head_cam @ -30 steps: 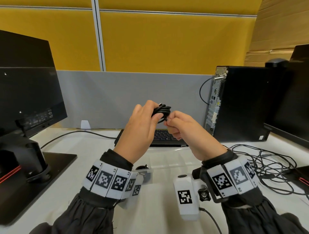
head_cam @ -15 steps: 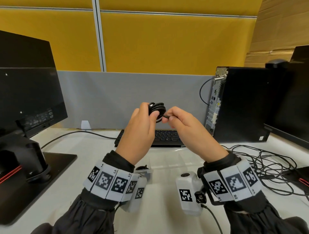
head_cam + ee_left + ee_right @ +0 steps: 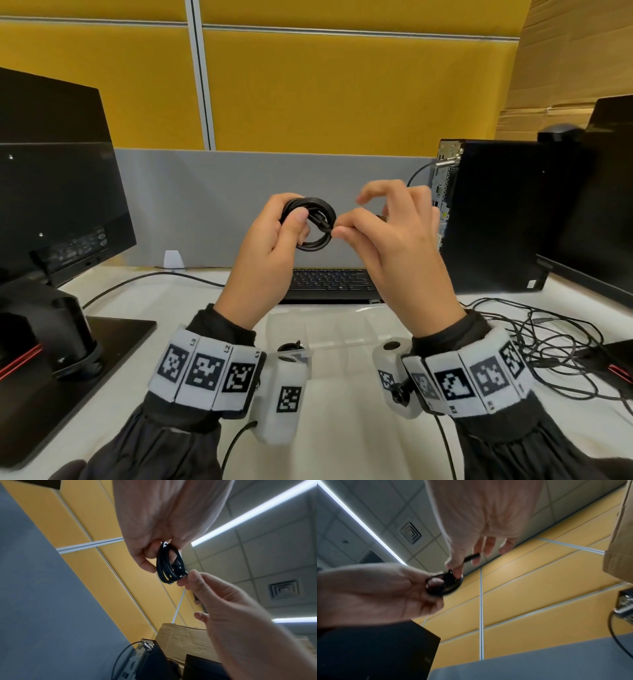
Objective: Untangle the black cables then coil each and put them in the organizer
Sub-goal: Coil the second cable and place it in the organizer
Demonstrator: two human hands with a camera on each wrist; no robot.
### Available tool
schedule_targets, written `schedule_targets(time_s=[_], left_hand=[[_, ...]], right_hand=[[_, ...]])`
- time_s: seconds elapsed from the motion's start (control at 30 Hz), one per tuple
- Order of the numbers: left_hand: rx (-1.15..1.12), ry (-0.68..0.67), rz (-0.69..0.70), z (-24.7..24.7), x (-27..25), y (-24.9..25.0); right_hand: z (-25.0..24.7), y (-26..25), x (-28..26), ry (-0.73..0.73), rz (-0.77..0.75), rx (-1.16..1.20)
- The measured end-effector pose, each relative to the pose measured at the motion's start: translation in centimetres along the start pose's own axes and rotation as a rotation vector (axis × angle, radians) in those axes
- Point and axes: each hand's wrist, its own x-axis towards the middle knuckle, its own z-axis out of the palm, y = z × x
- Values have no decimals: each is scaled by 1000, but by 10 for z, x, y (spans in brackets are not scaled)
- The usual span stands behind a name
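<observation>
A small black cable coil (image 3: 310,222) (image 3: 169,565) (image 3: 444,585) is held up in the air above the keyboard. My left hand (image 3: 274,240) grips its left side, thumb across the loops. My right hand (image 3: 380,226) pinches the cable's free end at the coil's right edge with thumb and forefinger, the other fingers spread; the plug end (image 3: 471,557) sticks out past the thumb. A clear plastic organizer (image 3: 329,329) lies on the desk below my wrists, with a black coil (image 3: 289,346) showing at its left end. More tangled black cables (image 3: 548,335) lie to the right.
A black keyboard (image 3: 330,282) sits behind the organizer. A monitor on its stand (image 3: 51,219) fills the left, a black computer tower (image 3: 493,212) and another monitor (image 3: 599,205) the right. A grey and yellow partition (image 3: 274,120) closes the back.
The coil has turned from edge-on to facing me as a ring. My right hand has shifted right and its fingers have spread, still pinching the cable end. Both hands have risen slightly.
</observation>
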Motion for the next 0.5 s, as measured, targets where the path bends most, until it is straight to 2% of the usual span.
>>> schedule_targets(time_s=[0.13, 0.27, 0.33, 0.37, 0.43, 0.5], left_hand=[[-91, 26, -32, 4, -1, 5], [-146, 73, -22, 10, -3, 8], [-213, 78, -12, 12, -3, 10], [-241, 59, -12, 11, -4, 11], [-274, -13, -43, 10, -4, 9], [-290, -84, -110, 6, -4, 4]], right_hand=[[9, 3, -2, 140, 10, 61], [12, 6, -1, 141, -44, -55], [15, 6, -1, 66, -66, -46], [15, 5, -1, 5, -54, 29], [13, 5, -2, -142, 31, 269], [7, 4, -1, -287, 151, 412]])
